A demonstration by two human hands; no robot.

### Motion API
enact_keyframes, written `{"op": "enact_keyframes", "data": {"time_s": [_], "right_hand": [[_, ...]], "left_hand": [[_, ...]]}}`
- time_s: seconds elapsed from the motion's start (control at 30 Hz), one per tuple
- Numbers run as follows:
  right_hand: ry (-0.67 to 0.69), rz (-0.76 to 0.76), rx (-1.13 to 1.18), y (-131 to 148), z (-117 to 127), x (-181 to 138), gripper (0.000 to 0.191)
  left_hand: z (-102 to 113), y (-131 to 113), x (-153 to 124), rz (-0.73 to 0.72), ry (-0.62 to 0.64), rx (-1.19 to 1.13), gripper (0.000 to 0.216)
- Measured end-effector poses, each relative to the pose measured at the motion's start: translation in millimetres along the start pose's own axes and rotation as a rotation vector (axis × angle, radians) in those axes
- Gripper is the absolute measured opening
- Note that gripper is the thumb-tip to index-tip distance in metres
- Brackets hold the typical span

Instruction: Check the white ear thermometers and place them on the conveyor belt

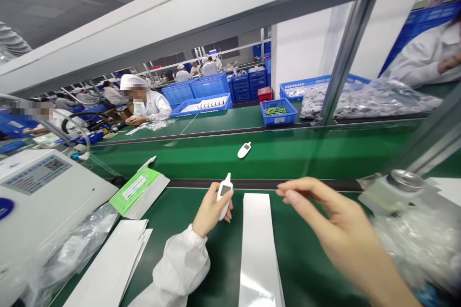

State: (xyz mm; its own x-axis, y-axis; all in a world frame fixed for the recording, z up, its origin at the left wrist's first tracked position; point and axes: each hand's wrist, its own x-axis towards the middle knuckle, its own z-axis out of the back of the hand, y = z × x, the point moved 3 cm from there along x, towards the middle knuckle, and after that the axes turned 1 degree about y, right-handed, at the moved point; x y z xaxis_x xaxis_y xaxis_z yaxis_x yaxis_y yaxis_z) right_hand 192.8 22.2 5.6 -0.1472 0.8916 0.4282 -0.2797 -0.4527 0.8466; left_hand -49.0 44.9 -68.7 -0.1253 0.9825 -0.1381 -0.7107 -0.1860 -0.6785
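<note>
My left hand (214,206) is closed around a small white handheld device (226,193) with a narrow tip and a grey screen. The tip points up and away from me, and my thumb lies along the body's lower part. To the right, my right hand (324,216) hovers over the green bench with thumb and fingertips drawn together in a loose pinch; nothing shows between them. Between my hands lies a stack of long white glossy strips (257,244). Farther off, a similar white device (244,150) rests on the green belt (201,158).
At left are a white machine (46,192), a green-labelled packet (137,189), more white sheets (111,259) and clear plastic bags (72,244). A metal-lidded bottle (405,182) stands at right. Beyond the belt are a blue bin (278,111) of green parts and a co-worker (147,100).
</note>
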Motion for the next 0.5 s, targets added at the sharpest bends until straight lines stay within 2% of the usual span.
{"op": "enact_keyframes", "data": {"time_s": [0.1,0.23,0.37,0.5], "right_hand": [[0.027,-0.012,0.026,-4.2,-14.5,1.1,0.010],[-0.058,-0.016,0.080,-7.9,-22.4,1.2,0.010],[-0.198,0.010,0.139,-5.3,-20.1,0.6,0.010],[-0.302,0.013,0.186,-2.1,-17.7,-1.0,0.009]], "left_hand": [[-5.4,-42.8,-15.4,-0.147,0.078,-0.298,0.037],[-11.2,-86.2,-38.9,-0.265,0.212,-0.781,0.062],[-21.9,-100.3,-52.8,-0.272,0.238,-0.840,0.070],[-30.0,-101.3,-57.8,-0.279,0.173,-0.794,0.067]]}}
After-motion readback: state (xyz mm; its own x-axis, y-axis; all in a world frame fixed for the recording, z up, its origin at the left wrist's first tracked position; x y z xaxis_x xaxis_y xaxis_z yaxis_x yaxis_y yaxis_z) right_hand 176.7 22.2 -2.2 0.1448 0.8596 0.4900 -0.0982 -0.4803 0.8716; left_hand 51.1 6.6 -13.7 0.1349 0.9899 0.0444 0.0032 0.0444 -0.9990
